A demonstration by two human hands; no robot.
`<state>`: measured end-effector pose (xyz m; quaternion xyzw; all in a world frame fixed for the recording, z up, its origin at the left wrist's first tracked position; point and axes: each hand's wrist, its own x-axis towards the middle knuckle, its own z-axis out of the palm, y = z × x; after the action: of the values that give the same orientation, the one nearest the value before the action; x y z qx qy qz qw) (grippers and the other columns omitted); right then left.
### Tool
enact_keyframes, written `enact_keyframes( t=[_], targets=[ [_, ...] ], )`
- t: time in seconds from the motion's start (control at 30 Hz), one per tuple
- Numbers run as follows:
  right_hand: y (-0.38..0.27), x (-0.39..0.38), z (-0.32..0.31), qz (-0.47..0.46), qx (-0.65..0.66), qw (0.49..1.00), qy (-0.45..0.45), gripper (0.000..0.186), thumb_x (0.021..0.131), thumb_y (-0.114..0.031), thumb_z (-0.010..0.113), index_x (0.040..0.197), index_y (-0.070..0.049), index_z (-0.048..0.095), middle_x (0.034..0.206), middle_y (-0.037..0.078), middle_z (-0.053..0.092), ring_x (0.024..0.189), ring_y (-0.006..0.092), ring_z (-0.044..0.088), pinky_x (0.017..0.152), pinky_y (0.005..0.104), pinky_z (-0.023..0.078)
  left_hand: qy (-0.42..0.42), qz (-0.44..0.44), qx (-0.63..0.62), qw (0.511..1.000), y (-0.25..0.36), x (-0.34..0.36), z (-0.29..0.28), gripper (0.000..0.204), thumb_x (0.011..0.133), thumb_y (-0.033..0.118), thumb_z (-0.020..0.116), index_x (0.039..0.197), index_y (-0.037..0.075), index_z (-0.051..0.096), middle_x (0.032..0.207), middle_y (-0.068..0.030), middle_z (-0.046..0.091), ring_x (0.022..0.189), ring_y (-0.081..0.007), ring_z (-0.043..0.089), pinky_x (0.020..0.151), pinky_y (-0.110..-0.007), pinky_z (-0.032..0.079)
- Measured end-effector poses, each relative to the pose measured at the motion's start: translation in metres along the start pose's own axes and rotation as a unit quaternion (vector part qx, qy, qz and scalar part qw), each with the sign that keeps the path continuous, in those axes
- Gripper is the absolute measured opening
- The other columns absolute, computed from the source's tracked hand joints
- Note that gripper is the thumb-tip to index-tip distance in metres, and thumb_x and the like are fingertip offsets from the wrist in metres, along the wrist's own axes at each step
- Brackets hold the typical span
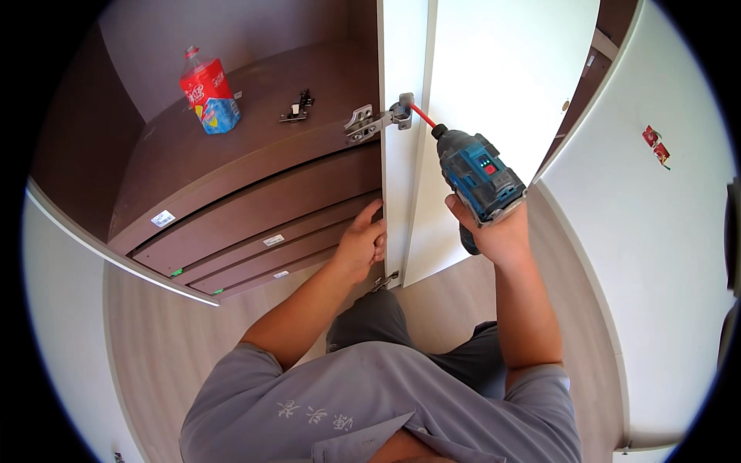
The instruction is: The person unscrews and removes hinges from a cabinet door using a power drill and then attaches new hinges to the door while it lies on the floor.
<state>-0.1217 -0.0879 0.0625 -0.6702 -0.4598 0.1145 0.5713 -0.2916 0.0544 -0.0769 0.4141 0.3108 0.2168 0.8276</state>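
Note:
My right hand (494, 231) grips a blue and black cordless driver (477, 176). Its red bit (422, 117) points up-left at a metal hinge (378, 119) that joins the white cabinet door (494, 92) to the brown cabinet. My left hand (361, 243) clasps the door's near edge (394, 201), lower down. A second hinge (386, 279) sits just below that hand.
On a brown shelf (255, 131) stand a red and blue plastic bottle (208, 96) and a loose metal hinge part (297, 108). More shelves (255, 231) lie below. A white wall (656, 255) runs along the right; wood floor (154, 347) is underfoot.

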Motion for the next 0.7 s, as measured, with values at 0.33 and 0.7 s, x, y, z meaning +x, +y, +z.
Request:
enact_keyframes(
  t=[0.33,0.7],
  targets=[
    [-0.047,0.011,-0.012,-0.027,-0.114,0.993,-0.031,0.045,0.074,-0.006,0.080,0.117,-0.001,0.071,0.088,0.013,0.076,0.081,0.0203,0.074,0.077,0.0318,0.056,-0.024,-0.010,0.034,0.999,0.005,-0.001,-0.003,0.058,0.106,0.013,0.051,0.161,0.022,0.035,0.068,0.0051,0.042,0.055,-0.0059,0.036,0.050,-0.025,0.033],
    [-0.034,0.008,-0.011,-0.024,-0.096,0.995,-0.014,0.038,0.073,-0.003,0.081,0.110,0.001,0.071,0.089,0.011,0.076,0.082,0.0174,0.072,0.075,0.0311,0.056,-0.034,-0.004,-0.008,0.999,-0.001,0.003,-0.012,0.048,0.107,0.010,0.049,0.154,0.011,0.043,0.078,0.0023,0.051,0.065,-0.0077,0.046,0.057,-0.024,0.041]
  ],
)
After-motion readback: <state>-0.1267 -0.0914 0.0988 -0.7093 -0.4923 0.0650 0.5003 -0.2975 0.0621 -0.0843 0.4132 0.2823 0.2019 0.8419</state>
